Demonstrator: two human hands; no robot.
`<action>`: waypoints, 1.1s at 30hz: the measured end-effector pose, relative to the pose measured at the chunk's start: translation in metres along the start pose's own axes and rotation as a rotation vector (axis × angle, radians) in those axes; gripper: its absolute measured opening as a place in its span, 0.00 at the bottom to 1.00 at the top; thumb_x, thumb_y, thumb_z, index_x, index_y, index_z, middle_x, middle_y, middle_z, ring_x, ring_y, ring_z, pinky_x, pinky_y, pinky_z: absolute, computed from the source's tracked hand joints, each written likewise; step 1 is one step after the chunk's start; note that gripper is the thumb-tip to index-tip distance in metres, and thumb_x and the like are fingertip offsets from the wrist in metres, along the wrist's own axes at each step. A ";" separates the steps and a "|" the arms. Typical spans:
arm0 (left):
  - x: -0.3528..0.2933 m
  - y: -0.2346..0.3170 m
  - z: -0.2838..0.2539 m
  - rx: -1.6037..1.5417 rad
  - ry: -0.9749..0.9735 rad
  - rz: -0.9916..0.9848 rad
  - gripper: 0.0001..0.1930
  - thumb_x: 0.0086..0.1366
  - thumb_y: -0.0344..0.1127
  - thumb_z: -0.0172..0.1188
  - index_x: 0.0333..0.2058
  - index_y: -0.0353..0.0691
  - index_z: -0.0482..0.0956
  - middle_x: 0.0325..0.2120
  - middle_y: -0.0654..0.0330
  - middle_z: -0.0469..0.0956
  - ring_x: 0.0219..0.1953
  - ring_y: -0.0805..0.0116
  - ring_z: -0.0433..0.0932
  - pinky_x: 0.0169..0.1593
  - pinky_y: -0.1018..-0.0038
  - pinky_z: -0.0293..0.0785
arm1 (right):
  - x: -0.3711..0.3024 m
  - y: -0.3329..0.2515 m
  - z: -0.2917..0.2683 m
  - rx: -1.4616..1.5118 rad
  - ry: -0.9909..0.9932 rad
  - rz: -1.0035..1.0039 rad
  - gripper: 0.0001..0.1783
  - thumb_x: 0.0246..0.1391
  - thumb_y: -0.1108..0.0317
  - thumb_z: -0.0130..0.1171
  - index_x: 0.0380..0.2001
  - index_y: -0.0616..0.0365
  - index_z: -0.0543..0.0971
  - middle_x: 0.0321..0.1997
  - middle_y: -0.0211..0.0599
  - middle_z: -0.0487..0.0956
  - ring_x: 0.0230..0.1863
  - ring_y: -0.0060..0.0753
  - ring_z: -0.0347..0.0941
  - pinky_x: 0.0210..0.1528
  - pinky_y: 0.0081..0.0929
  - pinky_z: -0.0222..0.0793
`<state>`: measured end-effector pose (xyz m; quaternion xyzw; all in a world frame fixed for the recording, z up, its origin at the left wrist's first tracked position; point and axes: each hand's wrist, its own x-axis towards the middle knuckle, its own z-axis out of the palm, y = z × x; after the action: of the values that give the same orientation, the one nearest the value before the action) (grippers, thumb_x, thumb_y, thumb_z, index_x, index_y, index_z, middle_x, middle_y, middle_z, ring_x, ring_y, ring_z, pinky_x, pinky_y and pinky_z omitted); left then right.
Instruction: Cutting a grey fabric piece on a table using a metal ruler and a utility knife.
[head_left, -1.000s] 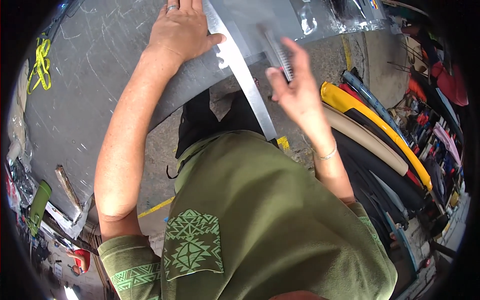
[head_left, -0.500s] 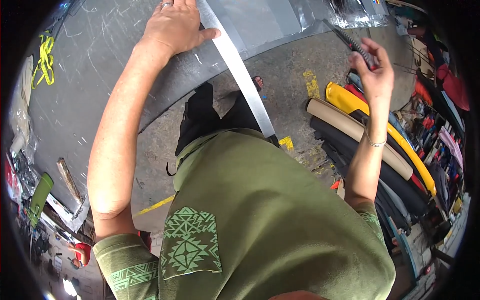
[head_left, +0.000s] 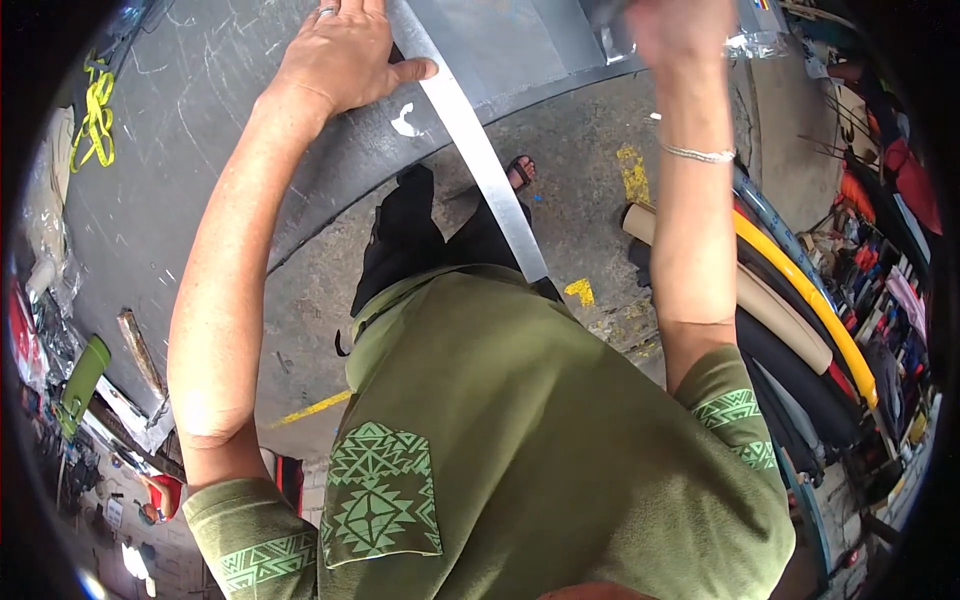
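My left hand (head_left: 338, 58) lies flat on the grey worktable (head_left: 200, 130), fingers pointing to the far edge of the view, thumb stretched onto a long metal straightedge (head_left: 468, 135). The straightedge runs off the near table edge toward my waist, its dark end by my shirt. Beyond it lies grey sheet material (head_left: 535, 50). My right hand (head_left: 682, 30) is smeared by motion over the sheet's far right; its fingers and anything in them cannot be made out. A small white scrap (head_left: 406, 122) rests by the table's near edge.
Rolls of tan material (head_left: 790, 315) and yellow material (head_left: 800, 265) lie to my right, near crowded shelves. A yellow strap (head_left: 95, 120) is on the table's left. Clear plastic film (head_left: 755, 45) shows at the far right. A wooden piece (head_left: 140, 350) stands at lower left.
My right hand, which held a dark, ridged cutter-like tool out to the right, has swung forward and left over the sheet. A larger white scrap now shows near my left hand, which stays in place.
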<state>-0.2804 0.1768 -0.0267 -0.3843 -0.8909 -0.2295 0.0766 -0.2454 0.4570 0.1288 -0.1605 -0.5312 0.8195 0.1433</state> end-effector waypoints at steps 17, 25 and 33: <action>0.056 0.078 -0.098 0.369 -0.791 -0.235 0.53 0.62 0.63 0.61 0.66 0.15 0.55 0.68 0.28 0.56 0.74 0.36 0.51 0.77 0.56 0.44 | -0.019 0.113 0.090 -0.515 -0.189 0.344 0.31 0.74 0.48 0.45 0.68 0.58 0.68 0.25 0.25 0.68 0.14 0.16 0.61 0.12 0.18 0.57; 0.021 0.051 -0.079 0.177 -0.385 -0.132 0.53 0.61 0.59 0.65 0.66 0.16 0.55 0.68 0.28 0.56 0.74 0.36 0.51 0.77 0.56 0.45 | -0.013 0.132 0.070 -0.092 -0.440 0.214 0.32 0.74 0.47 0.46 0.69 0.59 0.67 0.26 0.25 0.69 0.15 0.16 0.61 0.13 0.18 0.57; 0.056 0.082 -0.103 0.337 -0.753 -0.311 0.52 0.60 0.57 0.66 0.67 0.17 0.55 0.68 0.29 0.56 0.74 0.37 0.52 0.77 0.57 0.46 | -0.021 0.116 0.084 -0.547 -0.189 0.306 0.32 0.74 0.48 0.46 0.68 0.61 0.67 0.26 0.26 0.69 0.15 0.16 0.61 0.14 0.18 0.57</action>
<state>-0.2644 0.2143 0.1104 -0.2847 -0.9289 0.0662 -0.2273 -0.2688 0.3331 0.0568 -0.1942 -0.7124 0.6696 -0.0802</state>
